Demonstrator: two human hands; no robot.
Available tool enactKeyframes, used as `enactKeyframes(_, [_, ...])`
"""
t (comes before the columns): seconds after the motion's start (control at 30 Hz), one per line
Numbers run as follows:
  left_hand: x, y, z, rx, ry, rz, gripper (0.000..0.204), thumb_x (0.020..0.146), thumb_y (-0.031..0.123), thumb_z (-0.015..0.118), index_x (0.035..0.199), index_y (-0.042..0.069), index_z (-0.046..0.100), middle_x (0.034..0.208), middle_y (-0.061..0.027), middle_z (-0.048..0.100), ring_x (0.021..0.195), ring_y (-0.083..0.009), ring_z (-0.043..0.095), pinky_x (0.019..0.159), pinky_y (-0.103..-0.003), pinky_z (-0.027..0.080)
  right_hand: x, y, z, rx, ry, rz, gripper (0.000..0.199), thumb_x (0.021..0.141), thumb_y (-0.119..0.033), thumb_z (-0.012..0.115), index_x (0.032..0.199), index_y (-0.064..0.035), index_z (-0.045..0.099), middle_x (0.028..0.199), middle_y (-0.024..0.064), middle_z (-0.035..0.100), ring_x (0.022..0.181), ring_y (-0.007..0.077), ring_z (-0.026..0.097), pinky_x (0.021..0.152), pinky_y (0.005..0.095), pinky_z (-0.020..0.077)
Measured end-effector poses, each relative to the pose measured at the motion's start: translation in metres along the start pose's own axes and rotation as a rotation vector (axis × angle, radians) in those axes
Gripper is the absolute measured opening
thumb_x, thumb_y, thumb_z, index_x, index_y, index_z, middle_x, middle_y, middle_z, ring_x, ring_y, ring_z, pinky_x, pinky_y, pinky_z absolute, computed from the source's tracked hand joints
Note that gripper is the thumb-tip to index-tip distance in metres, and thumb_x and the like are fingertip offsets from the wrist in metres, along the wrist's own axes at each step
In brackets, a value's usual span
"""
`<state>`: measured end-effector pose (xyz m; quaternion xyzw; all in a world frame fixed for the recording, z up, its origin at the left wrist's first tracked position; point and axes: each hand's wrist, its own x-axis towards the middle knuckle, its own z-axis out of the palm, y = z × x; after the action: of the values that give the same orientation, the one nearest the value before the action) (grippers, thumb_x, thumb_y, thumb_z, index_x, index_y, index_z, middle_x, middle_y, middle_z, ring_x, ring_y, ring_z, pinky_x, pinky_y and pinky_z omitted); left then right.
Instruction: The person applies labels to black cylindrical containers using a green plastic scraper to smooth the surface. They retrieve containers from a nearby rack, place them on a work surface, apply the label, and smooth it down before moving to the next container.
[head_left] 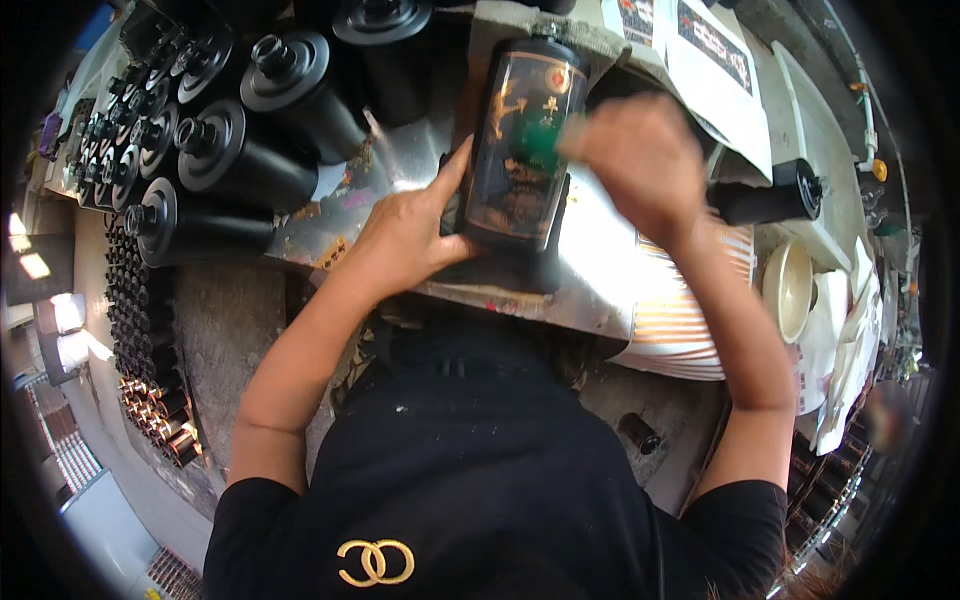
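A glossy black bottle [508, 196] with gold figures and a small round emblem lies on a stand in front of me, its neck pointing away. My left hand [418, 222] grips its lower left side, thumb by the base and fingers along the edge. Over the bottle's right side, my right hand [640, 165] is closed and smeared by motion. From its fingers a green piece [538, 143] reaches onto the bottle's face; its kind is too blurred to tell. A folded grey cloth [605, 38] lies beyond the bottle's neck.
Several matte black bottles [240, 150] crowd the left. Another black bottle [765, 195] lies at right, near printed sheets [715, 70] and a cream bowl [788, 290]. White-and-orange striped material [690, 310] stands below my right forearm. A small dark cylinder [638, 433] lies on the floor.
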<state>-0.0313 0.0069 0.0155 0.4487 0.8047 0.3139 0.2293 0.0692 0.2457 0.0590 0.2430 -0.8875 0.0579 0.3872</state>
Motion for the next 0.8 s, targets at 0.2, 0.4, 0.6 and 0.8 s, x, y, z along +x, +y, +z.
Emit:
enactKeyframes(0.2, [-0.006, 0.016, 0.001, 0.213, 0.139, 0.03, 0.099, 0.069, 0.028, 0.078, 0.147, 0.003, 0.021, 0.064, -0.0146, 0.061, 0.063, -0.0328, 0.064, 0.059, -0.04, 0.049, -0.001, -0.023, -0.009, 0.637, -0.128, 0.718, 0.022, 0.072, -0.005, 0.073, 0.094, -0.0067, 0.066, 0.084, 0.0066, 0.062, 0.072, 0.0164, 0.06, 0.063, 0.027, 0.0481])
enactKeyframes(0.4, [-0.003, -0.001, 0.002, -0.003, 0.104, 0.093, 0.098, 0.07, 0.025, 0.078, 0.148, 0.01, 0.021, 0.085, -0.0203, 0.065, 0.077, -0.035, 0.066, 0.07, -0.039, 0.05, -0.005, 0.01, 0.0, 0.056, 0.112, 0.242, 0.022, 0.07, -0.001, 0.069, 0.09, -0.0096, 0.068, 0.089, 0.0056, 0.066, 0.077, 0.0218, 0.062, 0.069, 0.0334, 0.0492])
enactKeyframes(0.6, [0.006, -0.008, -0.011, -0.089, -0.104, 0.005, 0.095, 0.072, 0.024, 0.076, 0.148, 0.016, 0.02, 0.111, -0.0227, 0.063, 0.102, -0.0389, 0.06, 0.084, -0.042, 0.048, -0.027, -0.04, -0.004, 0.717, -0.154, 0.564, 0.027, 0.071, -0.004, 0.074, 0.097, -0.0073, 0.067, 0.092, 0.0036, 0.063, 0.079, 0.0177, 0.061, 0.068, 0.0283, 0.0487])
enactKeyframes(0.8, [0.012, -0.005, -0.019, -0.001, -0.198, -0.036, 0.089, 0.073, 0.02, 0.073, 0.147, 0.014, 0.024, 0.111, -0.0218, 0.063, 0.101, -0.0407, 0.06, 0.086, -0.043, 0.048, -0.006, 0.024, 0.002, 0.147, 0.183, 0.486, 0.015, 0.074, -0.002, 0.07, 0.087, -0.0062, 0.065, 0.082, 0.005, 0.063, 0.069, 0.019, 0.058, 0.062, 0.0262, 0.0471])
